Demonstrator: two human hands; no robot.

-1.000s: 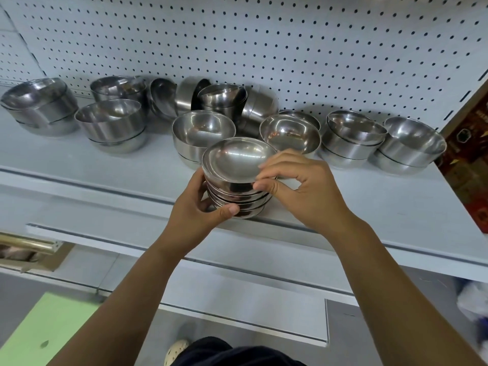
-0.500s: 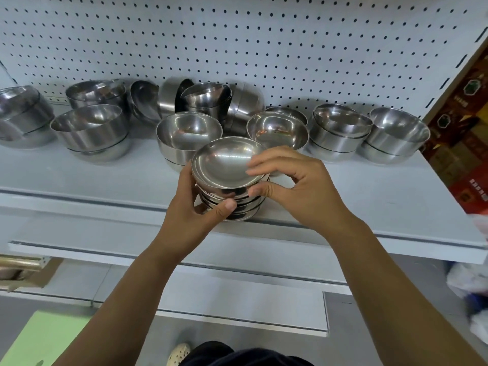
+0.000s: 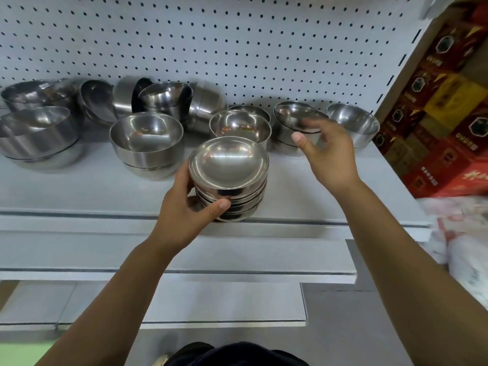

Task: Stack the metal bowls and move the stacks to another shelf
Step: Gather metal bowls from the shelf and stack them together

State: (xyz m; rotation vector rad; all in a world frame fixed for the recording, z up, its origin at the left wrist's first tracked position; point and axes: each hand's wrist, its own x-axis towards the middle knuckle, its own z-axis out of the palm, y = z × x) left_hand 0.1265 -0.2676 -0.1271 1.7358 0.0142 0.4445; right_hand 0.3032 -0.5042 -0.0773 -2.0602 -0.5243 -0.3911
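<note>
A stack of several shallow metal bowls [image 3: 228, 170] stands at the front edge of the grey shelf [image 3: 92, 188]. My left hand [image 3: 184, 215] grips the stack's left side, thumb across its front. My right hand [image 3: 326, 151] is off the stack and up to the right, fingers spread and blurred just at the rim of the top bowl of a two-bowl stack [image 3: 293, 116]. Nothing is in that hand. More metal bowls sit behind: a deep pair [image 3: 146, 140], a single small bowl [image 3: 239, 125] and a far-right bowl [image 3: 352, 122].
Larger bowls [image 3: 34, 133] and several tipped bowls [image 3: 163, 99] crowd the shelf's back left against the pegboard wall [image 3: 237, 48]. Lower shelves [image 3: 211, 302] step out beneath. Red and yellow boxes [image 3: 443, 114] stand to the right, white plastic bags [image 3: 467, 249] below them.
My right hand has let go of the shallow-bowl stack and moved up and right to the two-bowl stack. My left hand keeps its hold. The camera has shifted right.
</note>
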